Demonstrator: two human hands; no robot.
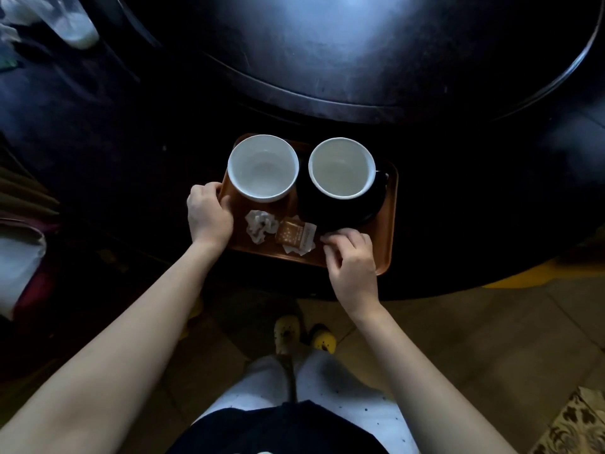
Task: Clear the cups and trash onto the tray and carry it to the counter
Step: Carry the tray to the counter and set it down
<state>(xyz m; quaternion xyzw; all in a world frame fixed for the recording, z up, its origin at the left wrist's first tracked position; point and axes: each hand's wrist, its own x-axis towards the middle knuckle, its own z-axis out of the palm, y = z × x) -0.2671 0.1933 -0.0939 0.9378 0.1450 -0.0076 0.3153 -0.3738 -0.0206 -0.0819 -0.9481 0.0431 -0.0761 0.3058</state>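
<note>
Head view, looking down on a brown tray resting on a dark table at its near edge. Two cups with white interiors stand side by side on the far half of the tray: the left cup directly on the tray, the right cup on a dark saucer; both appear empty. On the near half lie a crumpled white paper and, just to its right, a brown sachet wrapper.

The left hand grasps the left rim of the tray, fingers curled around the edge and thumb on the inner surface. The right hand rests over the near right corner, its fingers bent, with tips close to the wrapper and the saucer's edge; whether they pinch anything cannot be told in the dim light.

Below the tray, tiled floor and the person's yellow slippers are visible. A blurred pale container stands at upper left
</note>
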